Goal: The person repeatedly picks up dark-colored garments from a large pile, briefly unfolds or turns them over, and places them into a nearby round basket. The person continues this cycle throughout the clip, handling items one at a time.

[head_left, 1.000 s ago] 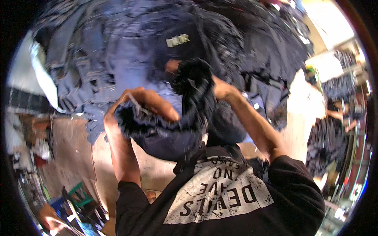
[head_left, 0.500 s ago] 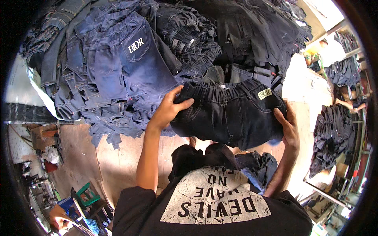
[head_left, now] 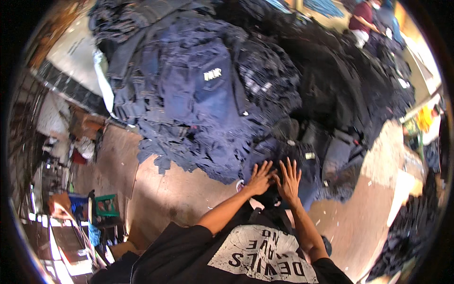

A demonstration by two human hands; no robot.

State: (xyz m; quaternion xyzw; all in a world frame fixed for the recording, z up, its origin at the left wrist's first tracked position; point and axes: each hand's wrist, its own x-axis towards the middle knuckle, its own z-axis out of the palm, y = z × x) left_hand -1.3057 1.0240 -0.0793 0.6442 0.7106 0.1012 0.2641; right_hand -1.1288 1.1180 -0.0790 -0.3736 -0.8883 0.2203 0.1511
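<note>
My left hand (head_left: 260, 180) lies with its fingers stretched out on a dark pair of elastic-waist shorts (head_left: 309, 168). Close beside it, my right hand (head_left: 288, 181) rests on the same shorts, fingers spread and pointing away from me. The shorts lie at the near edge of the garment heap, with a small pale patch (head_left: 309, 155) near their right side. Beyond my hands, blue denim shorts (head_left: 189, 90) are spread on the heap, a pale-lettered pocket showing. The lower part of the dark shorts is hidden by my hands and arms.
Piled black garments (head_left: 326, 80) rise at the far right. Wooden boards (head_left: 161, 208) form the floor in front of the heap. A green crate (head_left: 107, 205) stands at left, more dark clothes (head_left: 411, 232) at right. Another person (head_left: 363, 21) is at the far right.
Both hands have let go of the raised dark shorts, which now lie on the heap. My hands have come together, flat on the cloth. The view has shifted.
</note>
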